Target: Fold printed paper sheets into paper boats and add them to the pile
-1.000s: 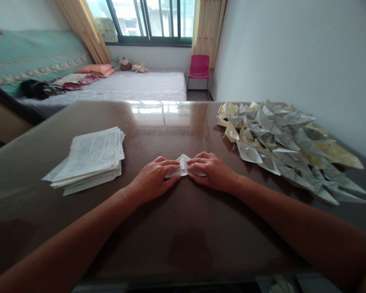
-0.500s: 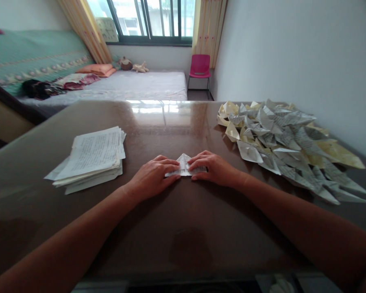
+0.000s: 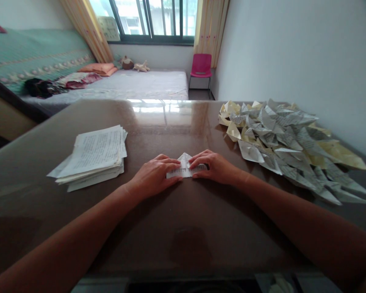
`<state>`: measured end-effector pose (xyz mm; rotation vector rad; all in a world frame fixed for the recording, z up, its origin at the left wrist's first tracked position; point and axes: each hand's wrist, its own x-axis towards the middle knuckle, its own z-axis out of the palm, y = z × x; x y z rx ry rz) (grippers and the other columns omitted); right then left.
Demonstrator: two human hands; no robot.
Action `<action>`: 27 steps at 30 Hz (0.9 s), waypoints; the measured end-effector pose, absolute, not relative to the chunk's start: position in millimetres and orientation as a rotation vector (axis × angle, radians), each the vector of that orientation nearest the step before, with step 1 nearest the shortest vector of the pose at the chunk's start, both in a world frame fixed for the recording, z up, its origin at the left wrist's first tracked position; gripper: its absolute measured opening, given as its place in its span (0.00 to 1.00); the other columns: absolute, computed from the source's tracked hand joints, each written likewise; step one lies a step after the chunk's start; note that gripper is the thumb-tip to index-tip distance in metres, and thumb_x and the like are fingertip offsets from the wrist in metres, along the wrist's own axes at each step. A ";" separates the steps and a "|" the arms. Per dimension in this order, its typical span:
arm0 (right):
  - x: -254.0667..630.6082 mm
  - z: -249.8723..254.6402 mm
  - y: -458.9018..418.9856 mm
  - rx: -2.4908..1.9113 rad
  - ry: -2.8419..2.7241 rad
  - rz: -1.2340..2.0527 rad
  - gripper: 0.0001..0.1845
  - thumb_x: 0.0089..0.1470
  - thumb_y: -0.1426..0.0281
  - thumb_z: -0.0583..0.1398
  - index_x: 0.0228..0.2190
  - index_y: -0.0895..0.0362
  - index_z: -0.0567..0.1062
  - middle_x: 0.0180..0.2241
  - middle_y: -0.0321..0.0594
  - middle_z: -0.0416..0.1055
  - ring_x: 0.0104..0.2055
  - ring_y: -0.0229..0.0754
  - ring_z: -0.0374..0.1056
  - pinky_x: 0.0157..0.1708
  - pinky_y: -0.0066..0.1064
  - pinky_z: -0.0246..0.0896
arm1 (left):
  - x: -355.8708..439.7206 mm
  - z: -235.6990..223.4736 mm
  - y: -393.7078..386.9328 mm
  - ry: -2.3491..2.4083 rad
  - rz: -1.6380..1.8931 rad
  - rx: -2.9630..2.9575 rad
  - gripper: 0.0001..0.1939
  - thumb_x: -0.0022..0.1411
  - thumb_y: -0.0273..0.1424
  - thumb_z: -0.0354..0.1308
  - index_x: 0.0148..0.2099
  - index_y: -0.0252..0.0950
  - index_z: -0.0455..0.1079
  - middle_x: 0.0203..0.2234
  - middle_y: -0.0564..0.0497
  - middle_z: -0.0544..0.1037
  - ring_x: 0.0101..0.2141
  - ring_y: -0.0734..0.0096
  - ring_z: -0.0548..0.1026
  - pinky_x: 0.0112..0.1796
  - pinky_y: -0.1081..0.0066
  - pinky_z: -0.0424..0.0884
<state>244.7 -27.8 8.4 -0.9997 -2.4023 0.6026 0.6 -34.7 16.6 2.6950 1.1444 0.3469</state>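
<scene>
A small folded piece of printed paper (image 3: 184, 165) with a pointed top lies flat on the dark glossy table (image 3: 183, 228). My left hand (image 3: 154, 176) rests on its left half, fingers stretched out and pressing down. My right hand (image 3: 213, 166) covers its right half, fingers laid flat along the paper. Only the paper's middle peak and lower edge show between the fingertips.
A stack of printed sheets (image 3: 93, 156) lies to the left. A large heap of folded paper shapes (image 3: 288, 140) fills the table's right side by the white wall. Beyond the table are a bed (image 3: 122, 83), a pink chair (image 3: 200, 67) and a window.
My hands and the folded paper have stayed almost still; the right hand's fingers have drawn slightly inward on the paper. The view has shifted a little.
</scene>
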 end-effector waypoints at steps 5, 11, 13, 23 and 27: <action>244.2 4.6 -30.4 -0.971 -2.448 0.458 0.08 0.51 0.68 0.65 0.36 0.52 0.79 0.44 0.39 0.76 0.46 0.44 0.69 0.49 0.38 0.60 | 2.8 15.6 -36.7 1.198 0.318 2.761 0.18 0.63 0.42 0.52 0.52 0.44 0.72 0.49 0.53 0.76 0.47 0.61 0.72 0.47 0.62 0.70; 240.8 9.7 -37.9 -1.016 -2.546 0.299 0.10 0.55 0.63 0.61 0.39 0.51 0.79 0.45 0.40 0.76 0.47 0.45 0.68 0.47 0.37 0.60 | 1.6 15.3 -37.2 1.182 0.318 2.800 0.19 0.65 0.41 0.51 0.53 0.41 0.71 0.48 0.49 0.76 0.47 0.62 0.72 0.48 0.63 0.70; 237.3 13.6 -43.0 -1.067 -2.622 0.155 0.11 0.57 0.62 0.59 0.38 0.52 0.78 0.45 0.41 0.76 0.47 0.47 0.68 0.46 0.39 0.58 | 1.7 16.3 -38.0 1.169 0.290 2.838 0.20 0.65 0.42 0.51 0.55 0.39 0.69 0.49 0.48 0.76 0.48 0.61 0.72 0.48 0.63 0.69; 227.9 18.4 -51.2 -1.069 -2.816 -0.200 0.10 0.61 0.71 0.55 0.35 0.57 0.76 0.38 0.44 0.77 0.39 0.45 0.71 0.42 0.37 0.53 | 14.5 20.8 -49.4 1.111 0.179 3.094 0.12 0.67 0.32 0.50 0.43 0.34 0.73 0.39 0.44 0.79 0.39 0.63 0.74 0.39 0.66 0.69; 229.5 19.6 -49.9 -1.087 -2.779 -0.129 0.13 0.61 0.63 0.55 0.35 0.56 0.77 0.40 0.44 0.77 0.41 0.46 0.71 0.42 0.36 0.54 | 14.3 17.2 -48.8 1.068 0.143 3.209 0.10 0.67 0.29 0.50 0.41 0.35 0.73 0.38 0.46 0.79 0.37 0.64 0.74 0.36 0.67 0.67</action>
